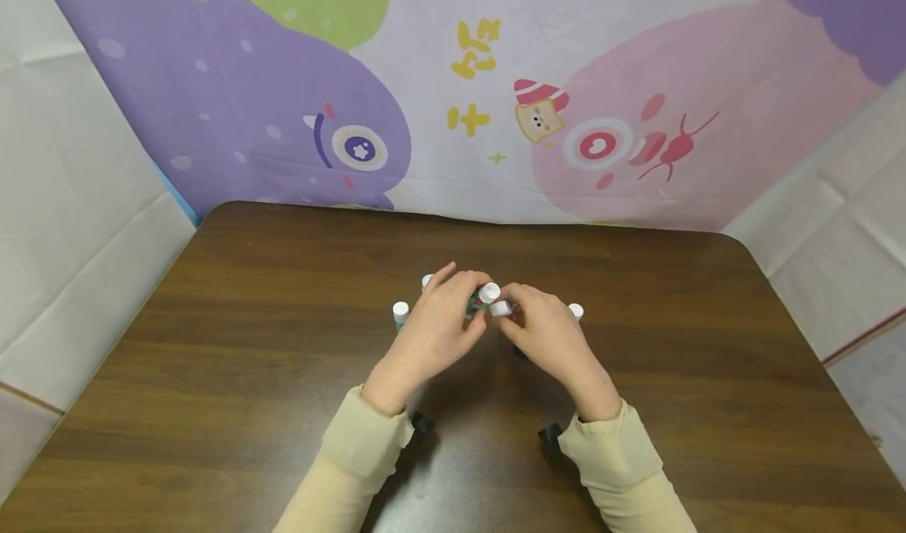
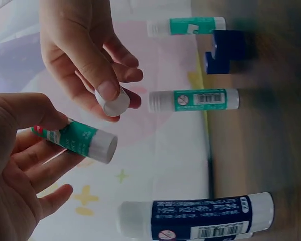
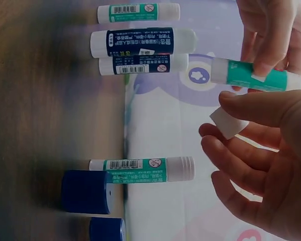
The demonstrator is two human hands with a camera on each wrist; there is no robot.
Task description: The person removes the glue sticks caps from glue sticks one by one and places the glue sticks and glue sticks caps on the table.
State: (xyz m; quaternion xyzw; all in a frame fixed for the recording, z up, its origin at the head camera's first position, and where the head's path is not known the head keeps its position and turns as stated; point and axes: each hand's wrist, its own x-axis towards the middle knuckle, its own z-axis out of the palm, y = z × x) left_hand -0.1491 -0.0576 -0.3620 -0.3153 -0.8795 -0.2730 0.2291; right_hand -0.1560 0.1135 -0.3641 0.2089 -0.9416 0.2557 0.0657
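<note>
My left hand (image 1: 458, 301) grips a green glue stick (image 2: 85, 140) between thumb and fingers, its white end (image 1: 489, 292) pointing at the other hand. My right hand (image 1: 515, 314) pinches a small white cap (image 2: 113, 103) between thumb and fingers, a short gap away from the stick's end. Both hands hover over the middle of the brown table (image 1: 637, 407). In the right wrist view the white cap (image 3: 228, 123) sits just below the green glue stick (image 3: 251, 75).
Several other glue sticks stand on the table around the hands: a green one (image 3: 140, 169), a large navy one (image 3: 140, 42), a smaller navy one (image 3: 140, 64), another green one (image 3: 138, 12). Two blue caps (image 3: 85, 192) stand nearby. A cartoon cloth backdrop (image 1: 453, 85) hangs behind.
</note>
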